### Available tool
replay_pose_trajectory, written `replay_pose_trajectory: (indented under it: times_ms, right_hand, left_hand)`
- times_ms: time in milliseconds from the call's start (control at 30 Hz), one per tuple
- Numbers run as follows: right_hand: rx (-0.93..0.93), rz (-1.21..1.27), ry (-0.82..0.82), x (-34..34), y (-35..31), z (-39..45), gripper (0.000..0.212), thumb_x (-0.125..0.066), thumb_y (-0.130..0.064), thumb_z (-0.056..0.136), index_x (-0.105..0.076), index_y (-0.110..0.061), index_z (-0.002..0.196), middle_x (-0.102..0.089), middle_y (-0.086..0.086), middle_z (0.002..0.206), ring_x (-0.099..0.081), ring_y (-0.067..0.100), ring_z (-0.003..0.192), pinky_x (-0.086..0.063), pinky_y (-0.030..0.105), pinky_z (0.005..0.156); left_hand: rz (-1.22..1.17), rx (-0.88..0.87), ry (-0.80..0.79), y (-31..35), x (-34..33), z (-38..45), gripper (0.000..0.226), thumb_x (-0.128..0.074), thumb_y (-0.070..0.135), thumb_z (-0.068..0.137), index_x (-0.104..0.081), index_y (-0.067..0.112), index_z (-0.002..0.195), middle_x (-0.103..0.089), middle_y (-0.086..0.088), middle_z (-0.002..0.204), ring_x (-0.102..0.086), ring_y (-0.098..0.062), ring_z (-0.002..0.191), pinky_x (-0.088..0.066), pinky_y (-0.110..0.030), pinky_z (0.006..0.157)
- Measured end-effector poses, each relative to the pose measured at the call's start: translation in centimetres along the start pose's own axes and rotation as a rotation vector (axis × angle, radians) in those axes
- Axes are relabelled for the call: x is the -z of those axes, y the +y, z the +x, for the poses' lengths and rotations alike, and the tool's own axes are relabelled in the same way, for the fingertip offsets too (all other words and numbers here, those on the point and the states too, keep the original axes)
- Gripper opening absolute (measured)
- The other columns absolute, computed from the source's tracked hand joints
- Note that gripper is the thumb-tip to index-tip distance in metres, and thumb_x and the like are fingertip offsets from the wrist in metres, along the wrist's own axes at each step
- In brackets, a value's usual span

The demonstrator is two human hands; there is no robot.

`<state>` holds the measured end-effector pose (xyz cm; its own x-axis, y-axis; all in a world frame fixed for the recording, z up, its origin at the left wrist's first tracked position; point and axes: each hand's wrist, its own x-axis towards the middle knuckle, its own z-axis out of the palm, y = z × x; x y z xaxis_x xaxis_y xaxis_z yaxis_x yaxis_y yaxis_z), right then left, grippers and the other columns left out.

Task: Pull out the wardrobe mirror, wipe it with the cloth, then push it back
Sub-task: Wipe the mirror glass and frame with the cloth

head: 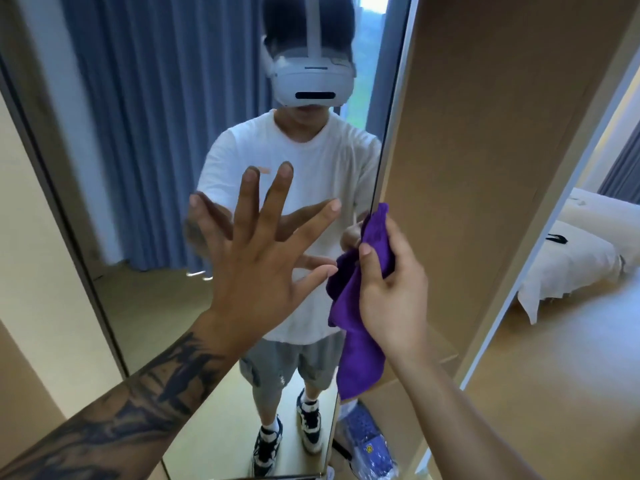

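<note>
The tall wardrobe mirror [145,168] stands in front of me and fills the left and middle of the view, reflecting a person in a white shirt and a headset. My left hand [263,258] is spread wide with fingers apart, held up at the glass near its middle; whether the palm touches it I cannot tell. My right hand [391,289] grips a purple cloth [353,327] beside the mirror's right edge, and the cloth hangs down below the fist.
A brown wardrobe panel [485,168] rises right of the mirror. A bed with white sheets [571,258] stands at the far right on a wooden floor. A blue plastic-wrapped item [367,448] lies at the wardrobe's base. A beige wall borders the left.
</note>
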<state>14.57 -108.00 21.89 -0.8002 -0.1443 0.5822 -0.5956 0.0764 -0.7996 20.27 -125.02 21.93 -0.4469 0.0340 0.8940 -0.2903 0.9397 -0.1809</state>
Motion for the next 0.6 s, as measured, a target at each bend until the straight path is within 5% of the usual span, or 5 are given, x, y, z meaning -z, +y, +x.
replay_pose_trajectory:
  times_ms: [200, 433, 600]
  right_hand:
    - [-0.004, 0.006, -0.017, -0.8, 0.7, 1.4, 0.041, -0.054, -0.017, 0.109, -0.054, -0.026, 0.149, -0.063, -0.033, 0.115, -0.06, -0.018, 0.104, -0.041, 0.0, 0.084]
    - [-0.019, 0.016, -0.018, -0.9, 0.9, 1.8, 0.043, -0.054, -0.014, 0.108, -0.053, -0.029, 0.149, -0.054, -0.044, 0.11, -0.055, -0.027, 0.101, -0.037, -0.004, 0.083]
    - [-0.045, 0.04, -0.026, -0.4, 0.4, 1.3, 0.041, -0.054, -0.016, 0.109, -0.056, -0.03, 0.147, -0.068, -0.026, 0.12, -0.062, -0.014, 0.108, -0.041, 0.0, 0.084]
  left_hand:
    - [0.021, 0.05, 0.003, 0.6, -0.6, 0.1, 0.078, -0.056, 0.078, 0.094, -0.035, 0.046, 0.162, -0.024, -0.014, 0.173, -0.022, -0.048, 0.157, -0.003, -0.088, 0.111]
    - [0.031, 0.07, 0.017, 0.9, -0.7, 0.2, 0.076, -0.054, 0.078, 0.095, -0.034, 0.048, 0.162, -0.024, -0.013, 0.173, -0.019, -0.045, 0.159, -0.001, -0.085, 0.113]
    - [0.038, 0.053, -0.004, 0.8, -0.6, 0.1, 0.077, -0.05, 0.08, 0.096, -0.031, 0.048, 0.163, -0.021, -0.013, 0.174, -0.019, -0.046, 0.159, -0.001, -0.085, 0.114]
